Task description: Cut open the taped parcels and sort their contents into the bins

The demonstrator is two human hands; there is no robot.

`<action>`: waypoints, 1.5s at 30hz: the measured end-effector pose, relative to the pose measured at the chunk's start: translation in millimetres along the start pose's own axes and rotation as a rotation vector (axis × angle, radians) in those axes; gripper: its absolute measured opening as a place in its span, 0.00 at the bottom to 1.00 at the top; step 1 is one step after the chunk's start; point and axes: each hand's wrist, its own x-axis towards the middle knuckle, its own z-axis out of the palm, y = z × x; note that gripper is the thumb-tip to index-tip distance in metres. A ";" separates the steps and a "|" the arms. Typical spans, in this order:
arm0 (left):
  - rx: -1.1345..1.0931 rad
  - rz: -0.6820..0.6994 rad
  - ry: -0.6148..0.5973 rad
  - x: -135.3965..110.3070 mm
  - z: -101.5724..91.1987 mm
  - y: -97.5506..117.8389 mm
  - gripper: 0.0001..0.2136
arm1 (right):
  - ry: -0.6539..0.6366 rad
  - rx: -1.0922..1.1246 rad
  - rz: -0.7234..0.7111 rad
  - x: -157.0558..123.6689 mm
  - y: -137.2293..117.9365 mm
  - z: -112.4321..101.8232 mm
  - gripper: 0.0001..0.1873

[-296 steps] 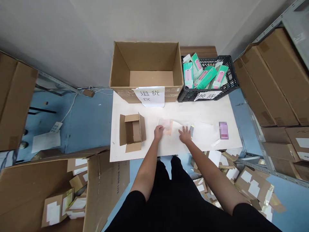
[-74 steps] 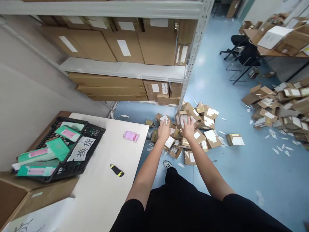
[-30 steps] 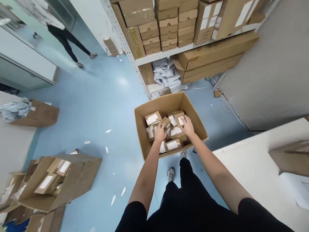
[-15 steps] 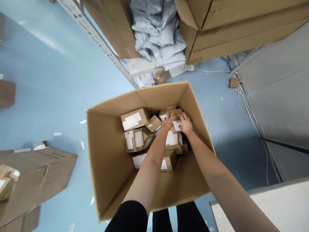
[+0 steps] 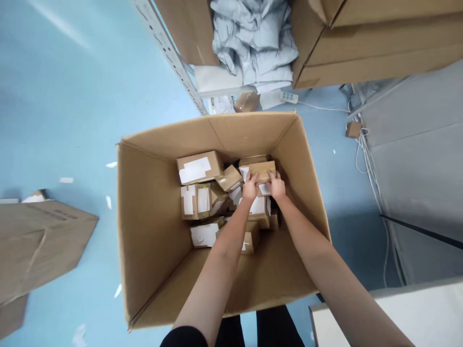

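Both my arms reach down into a large open cardboard box (image 5: 152, 231) on the blue floor. Inside it lie several small brown parcels with white labels (image 5: 194, 168). My left hand (image 5: 250, 187) and my right hand (image 5: 277, 185) are closed on the two ends of one small brown parcel (image 5: 262, 170) near the box's far right corner. That parcel sits slightly above the others, tilted towards me.
A metal shelf upright (image 5: 170, 53) stands behind the box, with grey mailer bags (image 5: 253, 43) and big cartons (image 5: 365, 43) on the lowest shelf. A flattened carton (image 5: 36, 246) lies at left. A white table corner (image 5: 390, 313) shows at lower right. Cables (image 5: 365, 144) run along the wall.
My head has come closer over the box. Both hands have gone from resting on the parcels to gripping one small parcel between them.
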 end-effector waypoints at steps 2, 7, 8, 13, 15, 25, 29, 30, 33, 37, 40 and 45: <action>0.015 0.008 0.000 -23.5 -17.2 16.0 0.29 | 0.020 0.002 -0.004 -28.0 -8.0 -14.4 0.36; 0.090 0.058 0.043 -96.1 -87.2 64.0 0.29 | 0.126 0.046 -0.035 -110.3 -39.0 -61.1 0.35; 0.108 0.073 0.050 -111.4 -103.7 74.2 0.28 | 0.160 0.055 -0.048 -127.7 -45.8 -71.4 0.36; 0.170 0.234 0.057 -185.9 -185.8 125.0 0.25 | 0.340 0.093 -0.071 -222.3 -78.0 -123.4 0.37; 0.183 0.322 0.049 -213.6 -213.1 146.0 0.26 | 0.417 0.118 -0.048 -265.4 -88.8 -142.7 0.38; 0.201 0.698 -0.130 -356.1 -214.8 251.0 0.28 | 0.601 0.257 0.272 -478.2 -54.2 -192.6 0.37; 0.244 0.800 -0.276 -424.9 -145.5 286.6 0.26 | 0.667 0.318 0.425 -566.4 14.0 -168.7 0.37; 0.257 0.826 -0.319 -443.9 -123.4 294.6 0.26 | 0.681 0.333 0.473 -589.9 33.4 -158.9 0.37; 0.271 0.920 -0.462 -504.8 -51.3 315.2 0.26 | 0.725 0.378 0.643 -661.3 90.8 -123.9 0.36; 0.243 1.024 -0.666 -584.7 43.6 328.5 0.27 | 0.777 0.442 0.860 -742.8 154.0 -68.9 0.35; 0.217 1.014 -0.779 -631.3 100.2 325.3 0.26 | 0.779 0.484 0.969 -784.6 182.1 -26.9 0.36; 0.141 0.873 -0.756 -672.1 150.2 312.8 0.24 | 0.594 0.540 0.985 -825.6 201.6 5.4 0.39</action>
